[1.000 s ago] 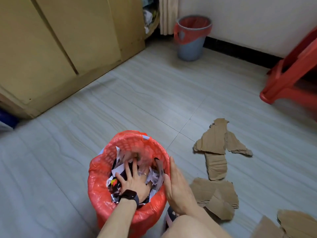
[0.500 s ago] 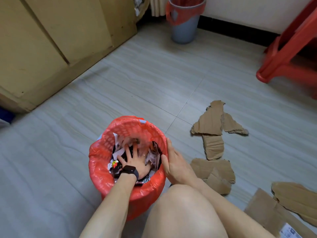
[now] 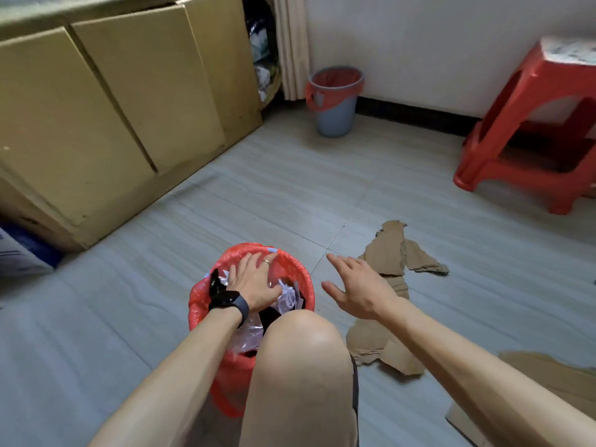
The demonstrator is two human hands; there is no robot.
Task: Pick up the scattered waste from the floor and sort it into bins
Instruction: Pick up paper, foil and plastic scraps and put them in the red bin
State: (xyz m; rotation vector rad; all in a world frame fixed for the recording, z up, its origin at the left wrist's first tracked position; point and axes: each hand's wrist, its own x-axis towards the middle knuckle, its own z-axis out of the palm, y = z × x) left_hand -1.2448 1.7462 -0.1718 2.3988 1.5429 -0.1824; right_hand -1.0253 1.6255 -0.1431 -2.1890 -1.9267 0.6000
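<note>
On the tiled floor (image 3: 122, 321), a red-lined bin (image 3: 301, 275) holds crumpled plastic and paper (image 3: 288, 297) under the flat, spread-fingered left grip (image 3: 254, 282), while the right grip (image 3: 358, 287) hovers beside it, fingers apart, above torn cardboard (image 3: 392, 253).

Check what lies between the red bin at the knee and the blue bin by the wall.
Nothing: the head view shows bare floor between the red bin and blue bin; torn cardboard lies off to the right.
</note>
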